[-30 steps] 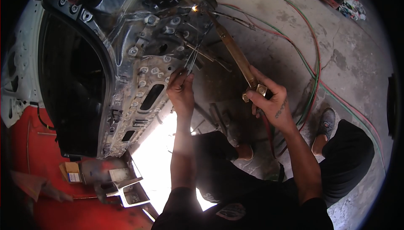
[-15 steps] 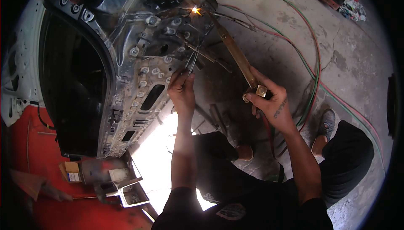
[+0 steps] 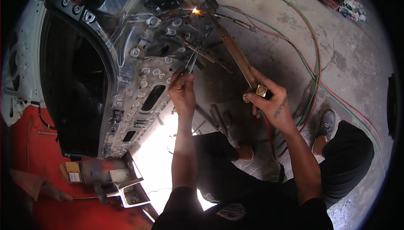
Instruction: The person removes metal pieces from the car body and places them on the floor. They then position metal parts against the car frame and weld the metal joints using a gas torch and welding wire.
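Note:
A brass torch slants up and left, its tip near a bright orange flame at the edge of the dark metal car body. Wrapped round the torch's valve end is my right hand. Lower left of the flame, my left hand pinches thin metal wires that point up beside the panel. Where the wires' upper ends meet the metal is too small to tell.
Red and green hoses curve over the concrete floor. A small open box and a metal bracket lie at lower left by a red surface. My shoe is at right.
The flame's glow has grown larger and more orange than one second ago. Both hands, the torch and the wires have hardly moved.

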A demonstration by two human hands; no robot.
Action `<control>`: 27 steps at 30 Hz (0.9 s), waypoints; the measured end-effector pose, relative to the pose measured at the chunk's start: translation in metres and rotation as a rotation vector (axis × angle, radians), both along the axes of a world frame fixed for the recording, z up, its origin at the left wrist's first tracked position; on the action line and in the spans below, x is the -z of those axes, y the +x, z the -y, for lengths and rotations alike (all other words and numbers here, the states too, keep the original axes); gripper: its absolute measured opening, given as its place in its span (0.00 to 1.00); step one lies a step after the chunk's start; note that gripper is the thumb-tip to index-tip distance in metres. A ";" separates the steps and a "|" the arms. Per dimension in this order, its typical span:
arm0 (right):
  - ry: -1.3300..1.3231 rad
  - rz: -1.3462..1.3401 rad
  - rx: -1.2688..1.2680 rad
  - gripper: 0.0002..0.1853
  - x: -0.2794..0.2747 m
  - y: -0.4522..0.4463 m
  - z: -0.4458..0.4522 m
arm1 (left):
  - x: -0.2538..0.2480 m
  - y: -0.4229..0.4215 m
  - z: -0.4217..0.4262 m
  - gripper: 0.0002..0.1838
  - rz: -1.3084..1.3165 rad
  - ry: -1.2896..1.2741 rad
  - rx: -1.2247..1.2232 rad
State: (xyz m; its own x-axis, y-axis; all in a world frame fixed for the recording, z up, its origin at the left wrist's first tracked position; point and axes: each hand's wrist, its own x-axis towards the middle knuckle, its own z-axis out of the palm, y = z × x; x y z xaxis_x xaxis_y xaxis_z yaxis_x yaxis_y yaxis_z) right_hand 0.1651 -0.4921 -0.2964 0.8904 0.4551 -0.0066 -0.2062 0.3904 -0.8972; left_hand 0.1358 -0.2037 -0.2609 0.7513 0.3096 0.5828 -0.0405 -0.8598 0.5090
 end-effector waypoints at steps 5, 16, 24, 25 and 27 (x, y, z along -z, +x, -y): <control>-0.010 -0.003 -0.004 0.36 -0.001 0.000 0.000 | 0.001 -0.001 0.000 0.08 0.009 0.014 0.005; -0.007 0.005 -0.004 0.36 -0.001 0.001 0.000 | 0.003 -0.001 -0.001 0.08 0.018 0.003 -0.005; -0.010 -0.003 -0.001 0.36 -0.001 0.000 0.000 | 0.004 0.000 -0.001 0.08 0.007 -0.006 -0.007; -0.013 -0.001 -0.001 0.36 -0.001 0.000 0.000 | 0.004 0.000 -0.001 0.08 0.006 0.000 -0.006; -0.019 0.002 -0.002 0.36 -0.002 0.000 0.000 | 0.005 0.000 -0.001 0.08 0.009 -0.008 -0.008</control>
State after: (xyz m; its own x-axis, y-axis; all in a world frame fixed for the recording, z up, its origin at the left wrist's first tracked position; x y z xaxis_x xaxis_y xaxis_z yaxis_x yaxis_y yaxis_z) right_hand 0.1652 -0.4921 -0.2946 0.8893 0.4571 -0.0136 -0.2053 0.3725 -0.9051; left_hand 0.1356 -0.2026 -0.2655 0.7437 0.3203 0.5868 -0.0378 -0.8561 0.5153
